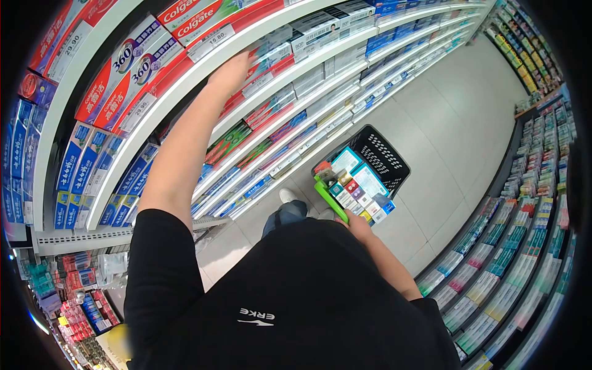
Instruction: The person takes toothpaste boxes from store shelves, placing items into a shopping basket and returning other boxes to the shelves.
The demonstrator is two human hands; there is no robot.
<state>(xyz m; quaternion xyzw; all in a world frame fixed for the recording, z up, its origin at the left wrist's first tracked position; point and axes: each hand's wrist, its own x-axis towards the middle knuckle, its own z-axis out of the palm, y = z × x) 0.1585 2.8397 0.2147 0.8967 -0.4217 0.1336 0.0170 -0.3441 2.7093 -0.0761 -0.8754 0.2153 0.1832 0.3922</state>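
My left hand [232, 73] reaches into a shelf of toothpaste boxes, beside red and teal toothpaste boxes [266, 54]. Its fingers are hidden among the boxes and under the shelf above, so I cannot see whether it holds anything. Low in front of my body, my right hand [357, 226] is closed round the green handle [332, 198] of a black shopping basket [383, 154]. Inside the basket lie several boxed goods, among them a teal and white box [372, 182] and a multicoloured box [353, 192].
Red Colgate boxes [198, 22] and blue toothpaste boxes [80, 157] fill the curved white shelves on my left. Grey floor tiles [450, 117] run along the aisle. Stocked shelves [505, 265] line the right side. Hanging packs [77, 274] are at the lower left.
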